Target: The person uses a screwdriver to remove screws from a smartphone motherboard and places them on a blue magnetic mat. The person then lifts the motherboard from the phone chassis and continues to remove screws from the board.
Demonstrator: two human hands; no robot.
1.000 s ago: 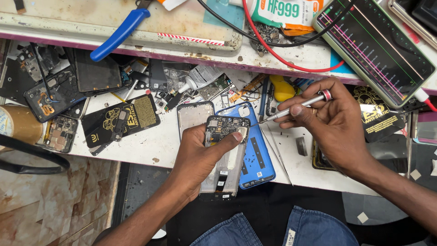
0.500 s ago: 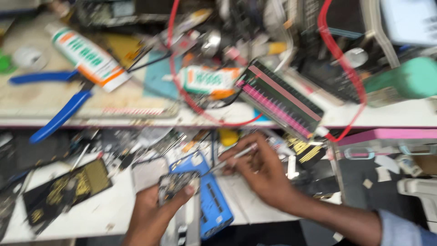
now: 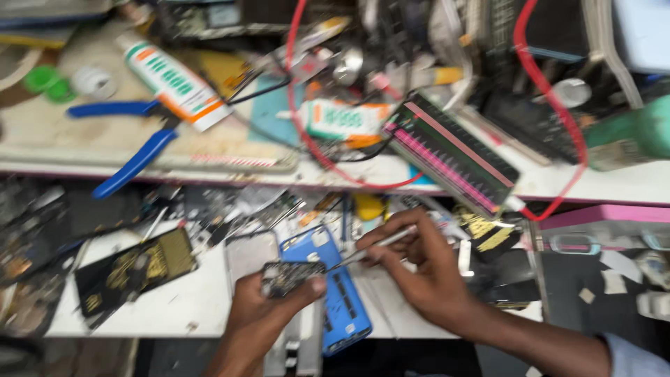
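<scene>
From the head view, blurred by motion, the left hand point(image 3: 262, 311) is closed on a small dark circuit board point(image 3: 289, 276), thumb pressed along its near edge, holding it just above a blue phone shell point(image 3: 335, 290) on the white surface point(image 3: 188, 300). The right hand point(image 3: 419, 269), right of that board, pinches a thin metal tool point(image 3: 370, 251) whose tip meets the board's right end. Blue-handled pliers point(image 3: 132, 150) lie on the shelf well up-left of the board.
</scene>
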